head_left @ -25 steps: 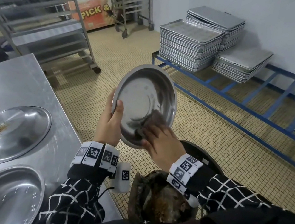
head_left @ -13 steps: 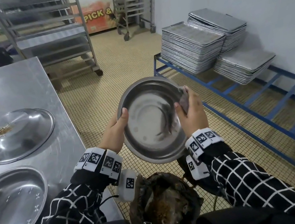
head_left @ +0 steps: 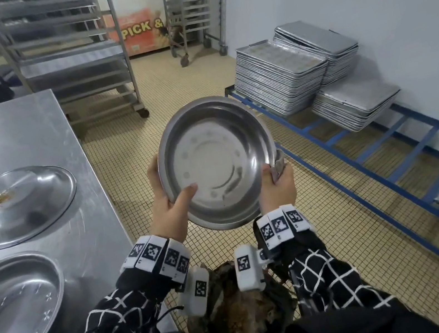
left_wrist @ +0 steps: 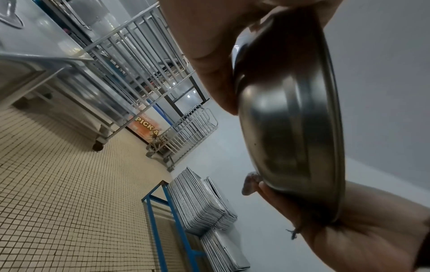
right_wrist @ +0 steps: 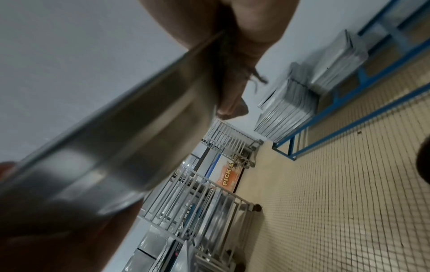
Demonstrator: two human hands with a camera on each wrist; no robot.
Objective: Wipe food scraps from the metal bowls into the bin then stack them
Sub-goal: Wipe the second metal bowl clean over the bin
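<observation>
From the head view, the left hand point(head_left: 167, 205) and right hand point(head_left: 276, 187), which also pinches a cloth point(head_left: 279, 164), grip the bowl point(head_left: 217, 160) by its rim above the bin point(head_left: 247, 317); dirty bowls point(head_left: 21, 204) wait on the table point(head_left: 14, 138). From the left wrist, fingers point(left_wrist: 209, 60) curl behind the bowl. From the right wrist, the picture is blurred. A second ago the cloth wiped inside; now the bowl is lifted higher.

Both hands are occupied on the rim of a metal bowl point(head_left: 216, 164) raised over open tiled floor point(head_left: 126, 141), the bin point(head_left: 247, 317) directly beneath. To the left, the counter point(head_left: 16, 137) carries a scrap-strewn bowl point(head_left: 24, 203) and a clean bowl point(head_left: 11, 308), with bare steel toward its far end. Stacked trays point(head_left: 282, 79) on a blue rack point(head_left: 388, 166) block the right; wheeled racks point(head_left: 69, 54) close the far side.
</observation>
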